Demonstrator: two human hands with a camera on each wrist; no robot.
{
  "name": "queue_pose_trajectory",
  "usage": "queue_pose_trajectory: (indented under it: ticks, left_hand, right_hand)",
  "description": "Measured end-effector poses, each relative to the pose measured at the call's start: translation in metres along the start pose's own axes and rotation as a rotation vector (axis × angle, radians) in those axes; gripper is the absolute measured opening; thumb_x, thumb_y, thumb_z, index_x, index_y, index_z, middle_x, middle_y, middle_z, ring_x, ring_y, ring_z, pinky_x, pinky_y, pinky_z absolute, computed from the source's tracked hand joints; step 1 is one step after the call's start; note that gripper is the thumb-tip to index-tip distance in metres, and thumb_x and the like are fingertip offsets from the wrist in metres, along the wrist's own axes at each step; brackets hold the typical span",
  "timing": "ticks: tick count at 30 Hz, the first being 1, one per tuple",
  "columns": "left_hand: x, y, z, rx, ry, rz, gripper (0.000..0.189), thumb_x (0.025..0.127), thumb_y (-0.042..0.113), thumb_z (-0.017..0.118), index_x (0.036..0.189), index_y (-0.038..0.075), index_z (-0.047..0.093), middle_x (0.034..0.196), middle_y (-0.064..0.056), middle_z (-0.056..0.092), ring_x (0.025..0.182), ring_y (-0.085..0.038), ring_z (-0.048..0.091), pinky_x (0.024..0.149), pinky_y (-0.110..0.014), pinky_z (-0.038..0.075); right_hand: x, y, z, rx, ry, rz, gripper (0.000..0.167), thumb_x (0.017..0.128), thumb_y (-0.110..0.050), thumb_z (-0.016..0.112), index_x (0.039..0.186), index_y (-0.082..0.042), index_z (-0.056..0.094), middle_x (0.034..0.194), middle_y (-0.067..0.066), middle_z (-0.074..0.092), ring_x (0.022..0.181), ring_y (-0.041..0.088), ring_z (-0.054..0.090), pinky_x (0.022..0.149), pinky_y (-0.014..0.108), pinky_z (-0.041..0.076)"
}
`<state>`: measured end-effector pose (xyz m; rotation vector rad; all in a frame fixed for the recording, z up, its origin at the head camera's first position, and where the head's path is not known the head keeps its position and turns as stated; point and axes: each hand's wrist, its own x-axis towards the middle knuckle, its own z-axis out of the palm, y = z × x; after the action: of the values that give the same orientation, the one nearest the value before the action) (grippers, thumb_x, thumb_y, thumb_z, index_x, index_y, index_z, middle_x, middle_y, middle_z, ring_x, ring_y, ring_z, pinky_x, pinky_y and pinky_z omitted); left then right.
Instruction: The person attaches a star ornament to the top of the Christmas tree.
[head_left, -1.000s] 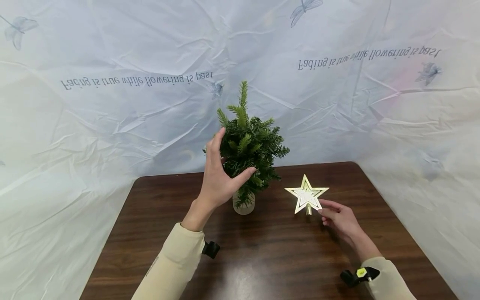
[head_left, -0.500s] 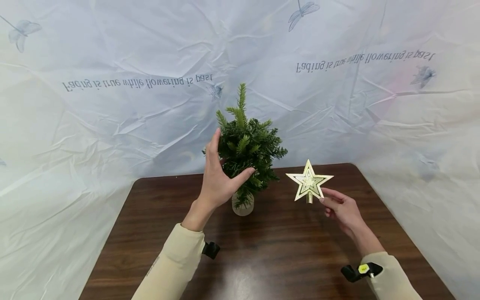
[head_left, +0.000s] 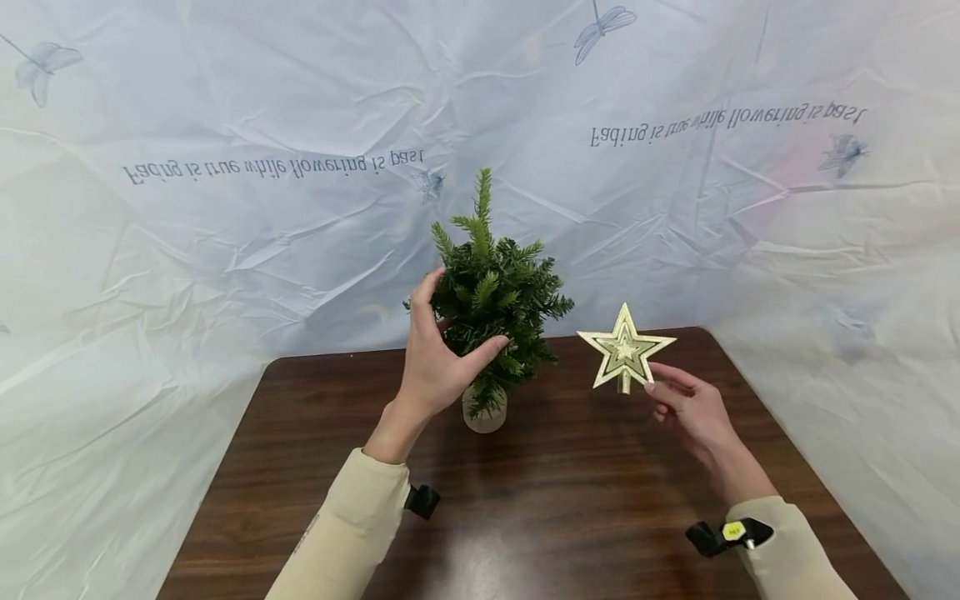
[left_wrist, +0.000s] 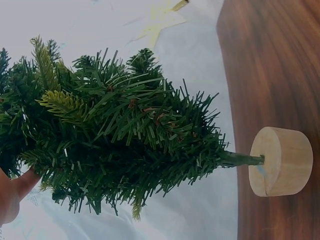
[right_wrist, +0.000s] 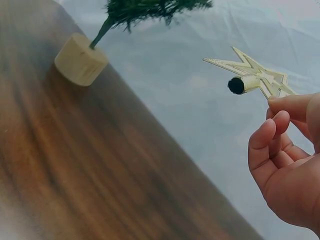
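Observation:
A small artificial Christmas tree (head_left: pixel 498 296) stands upright near the back of the table, on a round wooden base (left_wrist: pixel 290 161). My left hand (head_left: pixel 435 362) is at its left side, fingers bent around the branches and thumb across the front. Some fingertips are hidden in the foliage. To the right of the tree, my right hand (head_left: pixel 697 412) pinches a gold star tree topper (head_left: pixel 625 350) by its lower right point, between thumb and index finger. The star is held up above the table, and the right wrist view shows the open end of its hollow socket (right_wrist: pixel 243 84).
The dark brown wooden table (head_left: pixel 525 508) has rounded back corners. Close behind it hangs a wrinkled pale cloth (head_left: pixel 300 233) with printed lettering and dragonflies, which also covers the sides.
My right hand has lifted the star upward and slightly right, tilting its face more upright. The left index finger has bent closer to the branches, while the tree stays in place.

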<state>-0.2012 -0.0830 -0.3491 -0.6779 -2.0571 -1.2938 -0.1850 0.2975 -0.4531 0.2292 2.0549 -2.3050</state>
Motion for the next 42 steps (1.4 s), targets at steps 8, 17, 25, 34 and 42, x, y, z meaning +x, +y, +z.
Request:
queue_pose_trajectory:
  ticks: [8,17,25,34,42]
  left_hand:
    - [-0.001,0.0,0.0,0.001,-0.001,-0.003,0.107,0.083,0.018,0.092,0.164,0.007,0.022,0.167,-0.022,0.029,0.157,-0.034,0.03,0.124,-0.062,0.029]
    - [-0.002,-0.001,-0.001,0.001,-0.002,-0.001,0.108,0.083,0.017,0.091,0.165,0.006,0.021,0.167,-0.022,0.029,0.157,-0.035,0.03,0.123,-0.062,0.029]
    - [-0.002,-0.001,-0.001,0.002,-0.003,0.011,0.108,0.084,0.018,0.091,0.165,0.007,0.021,0.167,-0.021,0.029,0.156,-0.035,0.031,0.122,-0.062,0.03]
    - [-0.002,-0.002,-0.001,-0.004,-0.008,0.013,0.107,0.085,0.02,0.09,0.165,0.008,0.021,0.167,-0.02,0.029,0.157,-0.034,0.03,0.123,-0.063,0.029]
    - [-0.002,-0.004,-0.001,-0.009,-0.01,0.021,0.102,0.091,0.038,0.085,0.165,0.009,0.021,0.166,-0.021,0.03,0.157,-0.035,0.031,0.123,-0.063,0.028]
  right_hand:
    - [0.003,-0.035,0.003,0.02,-0.013,-0.104,0.028,0.097,-0.008,0.078,0.12,-0.024,0.078,0.082,-0.008,0.071,0.062,0.008,0.057,0.058,0.024,0.054]
    - [0.006,-0.067,0.011,0.213,-0.098,-0.174,0.034,0.099,0.008,0.067,0.115,-0.019,0.08,0.079,-0.003,0.069,0.057,0.009,0.046,0.053,0.024,0.043]
    - [0.009,-0.091,0.019,0.269,-0.14,-0.264,0.035,0.098,0.013,0.064,0.114,-0.014,0.08,0.075,-0.001,0.067,0.055,0.013,0.034,0.052,0.027,0.03]
    - [0.01,-0.11,0.031,0.257,-0.133,-0.311,0.035,0.097,0.014,0.066,0.114,-0.012,0.081,0.076,0.001,0.07,0.053,0.011,0.039,0.051,0.025,0.035]
    - [0.012,-0.122,0.04,0.274,-0.142,-0.347,0.035,0.097,0.015,0.065,0.115,-0.011,0.08,0.076,0.001,0.07,0.052,0.012,0.035,0.051,0.027,0.028]
